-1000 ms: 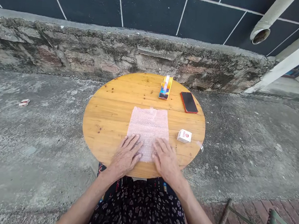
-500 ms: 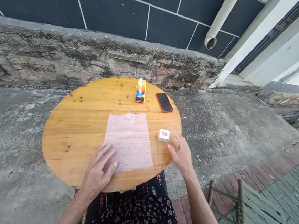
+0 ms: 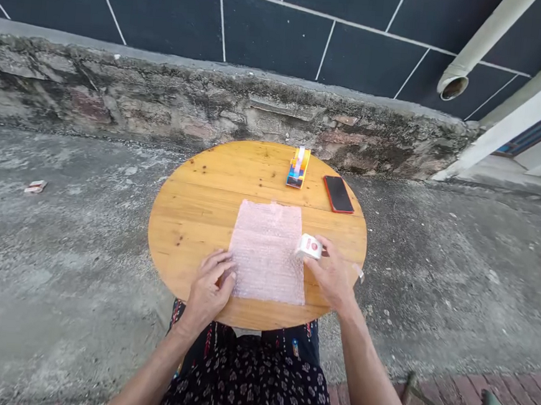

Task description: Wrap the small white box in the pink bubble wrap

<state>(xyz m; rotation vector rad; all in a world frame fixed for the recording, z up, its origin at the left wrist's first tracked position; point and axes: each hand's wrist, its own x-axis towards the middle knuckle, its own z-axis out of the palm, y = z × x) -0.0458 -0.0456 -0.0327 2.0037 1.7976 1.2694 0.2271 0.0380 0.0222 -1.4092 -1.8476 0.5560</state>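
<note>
From my end I see the small white box (image 3: 311, 246) over the right edge of the pink bubble-wrap sheet (image 3: 266, 252), slightly blurred; I cannot tell whether it touches the wrap. My right hand (image 3: 333, 276) grips it between thumb and fingers. My left hand (image 3: 208, 288) is open, its fingers loosely bent at the sheet's left edge, near the bottom corner. The sheet lies flat on the round wooden table (image 3: 194, 215), toward the near side. Beyond it, near the far rim, I have the yellow-and-blue tape dispenser (image 3: 298, 167), with the red-edged phone (image 3: 338, 194) to its right. A strip of clear tape (image 3: 358, 272) hangs at the table's right rim. Farther out, I make out a crumpled packet (image 3: 35, 186) on the concrete ground (image 3: 83, 262), and the rough stone wall base (image 3: 179, 108) behind the table.
</note>
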